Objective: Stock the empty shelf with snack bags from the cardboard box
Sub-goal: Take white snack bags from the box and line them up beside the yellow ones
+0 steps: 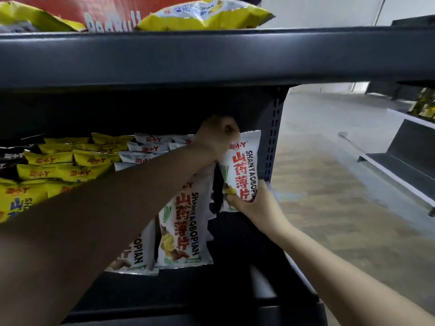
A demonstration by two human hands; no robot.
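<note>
Gripping the white snack bag [244,165] top and bottom, the left hand [217,137] and right hand [251,203] stand it at the right end of the shelf [235,245]; a careless release could tip it onto the neighbouring bags [181,227].

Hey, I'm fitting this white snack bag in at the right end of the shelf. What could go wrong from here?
One: the white bag, held by your left hand at its top and your right hand at its bottom, sits by the perforated upright; it may snag or crumple there. Two: the leaning white bags beside it tilt forward and could slide out if nudged.
</note>
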